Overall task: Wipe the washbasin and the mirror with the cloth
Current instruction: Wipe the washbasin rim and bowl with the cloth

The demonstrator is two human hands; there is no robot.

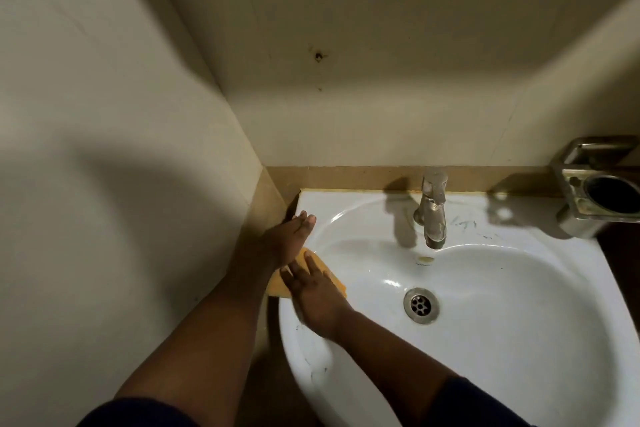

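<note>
**Wiping the left rim of the washbasin with the cloth**

Nearest the viewer, two bare forearms with dark sleeves are seen reaching forward over the front of the white washbasin. The right hand is laid flat, fingers spread, on an orange cloth that lies on the basin's left rim where it slopes into the bowl; the cloth is pressed under the palm rather than pinched, so nothing is gripped. Just beyond it, the left hand is held open with the fingers together and extended, resting on or just above the rim near the back left corner — contact with the porcelain cannot be confirmed — and its wrist overlaps the far edge of the cloth.

The step in hand is judged to be the wiping of the rim. It is best done with the palm kept flat so that pressure is spread over the whole cloth, and with overlapping strokes carried along the rim and down into the bowl; dark smudges on the near left rim would need to be covered.

Farther in, the drain sits at the bowl's bottom, and the metal tap stands at the back edge, with faint marks on the ledge to its right. A metal holder stands at the far right corner. The mirror is not in view — that part of the task is judged still to come.
</note>
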